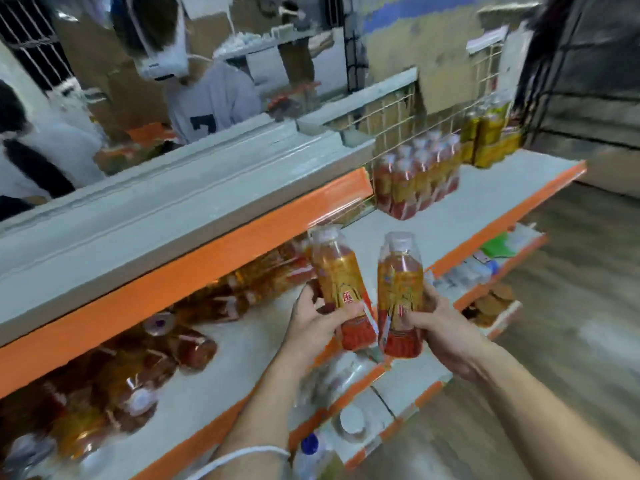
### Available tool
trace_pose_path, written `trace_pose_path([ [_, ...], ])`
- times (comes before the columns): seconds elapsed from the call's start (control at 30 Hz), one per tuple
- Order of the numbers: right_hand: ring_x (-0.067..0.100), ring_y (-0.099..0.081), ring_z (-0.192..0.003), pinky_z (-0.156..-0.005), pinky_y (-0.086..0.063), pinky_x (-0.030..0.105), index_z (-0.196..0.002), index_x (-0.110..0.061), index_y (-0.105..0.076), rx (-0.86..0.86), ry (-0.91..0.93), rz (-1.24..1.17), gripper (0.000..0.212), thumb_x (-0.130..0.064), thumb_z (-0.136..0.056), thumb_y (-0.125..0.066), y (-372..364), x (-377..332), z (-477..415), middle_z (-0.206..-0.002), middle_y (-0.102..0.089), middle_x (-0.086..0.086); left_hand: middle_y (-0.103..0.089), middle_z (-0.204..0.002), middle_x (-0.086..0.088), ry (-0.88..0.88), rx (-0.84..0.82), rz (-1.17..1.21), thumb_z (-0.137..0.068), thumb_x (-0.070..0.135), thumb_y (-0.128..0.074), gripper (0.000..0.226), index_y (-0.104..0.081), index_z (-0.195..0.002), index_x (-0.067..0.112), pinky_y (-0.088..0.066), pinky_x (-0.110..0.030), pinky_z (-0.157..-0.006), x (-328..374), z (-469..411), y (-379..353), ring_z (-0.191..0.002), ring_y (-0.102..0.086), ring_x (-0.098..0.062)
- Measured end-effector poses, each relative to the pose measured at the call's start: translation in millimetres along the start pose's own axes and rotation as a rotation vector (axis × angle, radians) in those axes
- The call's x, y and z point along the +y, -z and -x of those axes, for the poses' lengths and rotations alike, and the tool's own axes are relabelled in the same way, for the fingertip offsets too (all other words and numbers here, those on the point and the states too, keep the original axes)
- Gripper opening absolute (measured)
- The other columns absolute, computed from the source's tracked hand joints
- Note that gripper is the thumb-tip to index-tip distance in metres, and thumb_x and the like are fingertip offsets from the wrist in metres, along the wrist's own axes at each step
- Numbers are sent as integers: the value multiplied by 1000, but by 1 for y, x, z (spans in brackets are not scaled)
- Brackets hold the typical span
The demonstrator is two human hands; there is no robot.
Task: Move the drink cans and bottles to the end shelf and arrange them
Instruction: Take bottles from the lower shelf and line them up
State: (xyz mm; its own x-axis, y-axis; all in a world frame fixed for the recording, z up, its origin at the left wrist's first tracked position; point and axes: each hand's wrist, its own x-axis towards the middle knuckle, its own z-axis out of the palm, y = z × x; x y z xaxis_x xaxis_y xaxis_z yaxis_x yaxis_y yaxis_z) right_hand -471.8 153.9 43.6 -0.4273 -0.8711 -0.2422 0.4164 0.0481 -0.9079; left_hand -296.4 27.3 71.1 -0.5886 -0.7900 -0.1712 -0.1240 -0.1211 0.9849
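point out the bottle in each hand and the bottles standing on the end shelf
left-hand bottle (337,275): head view, on its gold label
right-hand bottle (400,280): head view, on its gold label
shelf bottles (403,188): head view, on a front bottle's label

Orange-edged shelving (194,271) runs 8 to 2 o'clock. Wire grid panel (401,109) @ 1. Barred window (27,39) @ 11. Cardboard boxes (211,36) @ 12, bg. Grey floor (571,323) 3–5, blurred.

Thin white cord (242,453) round bare left forearm (266,400).
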Motion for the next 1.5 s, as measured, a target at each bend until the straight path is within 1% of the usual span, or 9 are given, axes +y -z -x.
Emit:
trace_pose_path([
  [0.1, 30, -69, -97, -93, -52, 45, -127, -15, -59, 94, 57, -8, 76, 7, -56, -76, 47, -13, -3, -113, -72, 24, -77, -109, -5, -3, -125, -91, -54, 26, -97, 69, -63, -114, 25, -61, -45, -87, 8, -36, -43, -98, -76, -22],
  [0.2, 32, -72, -94, -83, -59, 42, -128, -11, -57, 211, 107, 3, 79, 5, -55, -80, 81, -27, -12, -110, -73, 22, -78, -103, 3, -20, -205, -174, -48, 34, -95, 69, -64, -110, 30, -61, -38, -80, 4, -70, -75, -96, -76, -20],
  [0.43, 37, -69, -110, -101, -53, 55, -129, -12, -57, 403, 164, 91, 76, 6, -61, -87, 144, -68, -55, -115, -73, 17, -79, -104, -2, -22, -349, -129, -73, 14, -92, 53, -64, -113, 33, -61, -32, -76, -8, -156, -133, -99, -76, -24],
  [0.6, 30, -69, -113, -101, -53, 51, -131, -16, -57, 431, 179, 158, 73, 8, -68, -86, 179, -92, -91, -119, -73, 10, -73, -119, 8, -39, -393, -190, -68, 42, -92, 68, -58, -127, 46, -62, -37, -90, -8, -220, -168, -108, -71, -11],
  [0.77, 25, -72, -108, -83, -59, 28, -132, -16, -55, 368, 137, 146, 71, 12, -72, -82, 219, -101, -131, -118, -73, 8, -71, -121, 12, -2, -297, -162, -78, 31, -90, 67, -57, -135, 39, -58, -18, -78, -6, -258, -200, -108, -67, -3],
  [1.0, 18, -73, -102, -80, -58, 21, -133, -20, -54, 130, 79, 239, 73, 10, -73, -83, 277, -137, -208, -114, -74, 3, -73, -122, 5, 56, -85, -131, -77, 14, -90, 72, -57, -138, 32, -57, -19, -83, 2, -290, -235, -104, -70, 0],
  [1.1, 16, -72, -105, -81, -58, 22, -130, -26, -53, -37, 57, 294, 71, 8, -75, -83, 285, -154, -242, -118, -71, 2, -72, -117, 7, 55, 58, -135, -79, 4, -86, 65, -59, -133, 25, -52, -6, -70, 7, -292, -240, -92, -68, 11],
  [1.33, 26, -65, -111, -89, -57, 29, -130, -31, -54, -339, 46, 471, 73, 6, -75, -84, 237, -121, -306, -121, -68, 3, -75, -114, 6, 76, 435, -100, -77, 2, -87, 58, -63, -120, 34, -57, -18, -81, 8, -276, -174, -99, -71, -1],
  [1.5, 17, -62, -108, -83, -52, 17, -127, -31, -53, -366, 44, 542, 71, 7, -74, -83, 196, -87, -333, -120, -63, 2, -75, -118, 5, 100, 476, -115, -77, 5, -88, 59, -64, -124, 31, -56, -26, -90, -5, -291, -134, -112, -68, -11],
])
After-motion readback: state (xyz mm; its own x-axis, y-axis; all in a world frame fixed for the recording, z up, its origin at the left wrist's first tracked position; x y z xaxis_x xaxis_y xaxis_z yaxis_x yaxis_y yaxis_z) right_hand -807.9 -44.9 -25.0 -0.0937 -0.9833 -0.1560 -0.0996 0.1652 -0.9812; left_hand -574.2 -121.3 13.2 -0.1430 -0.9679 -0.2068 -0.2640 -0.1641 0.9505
